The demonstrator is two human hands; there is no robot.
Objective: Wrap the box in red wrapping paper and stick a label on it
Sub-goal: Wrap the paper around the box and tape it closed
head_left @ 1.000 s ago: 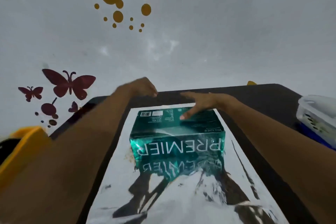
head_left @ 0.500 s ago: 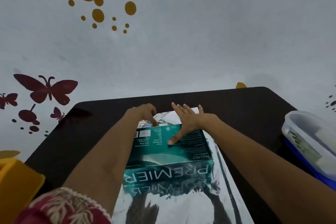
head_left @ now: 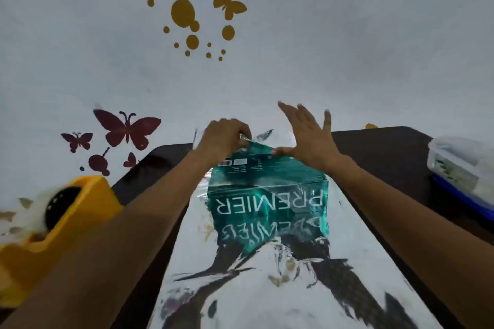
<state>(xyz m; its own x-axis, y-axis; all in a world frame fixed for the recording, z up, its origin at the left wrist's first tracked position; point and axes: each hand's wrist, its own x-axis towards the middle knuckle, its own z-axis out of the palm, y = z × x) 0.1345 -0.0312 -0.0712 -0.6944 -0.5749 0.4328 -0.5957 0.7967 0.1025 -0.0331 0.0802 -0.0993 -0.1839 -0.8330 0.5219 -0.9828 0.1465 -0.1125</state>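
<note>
Moved since half a second ago: both hands are higher at the far edge of the box, and the far end of the paper is lifted off the bench.

Left hand (head_left: 226,136): closed in a pinch on the raised far edge of the wrapping paper (head_left: 267,302), knuckles toward the camera, forearm stretched forward over the bench (head_left: 387,152).

Right hand (head_left: 311,136): open, fingers spread and pointing up and away, thumb laid sideways against the box's far top edge; it grips nothing.

Box (head_left: 267,195): teal carton lettered PREMIER, seen upside down, standing on the paper at mid-bench.

Wrapping paper: silvery, mirror-like side up, reflecting the box; its red face does not show. Lifted portion is blurred and mostly hidden behind the hands.

Yellow object (head_left: 53,227): at left, cut off by the frame, identity unclear.

Lidded plastic container (head_left: 462,168): right edge of bench, partly cut off, contents indistinct.

Wall: butterfly stickers (head_left: 127,128).
</note>
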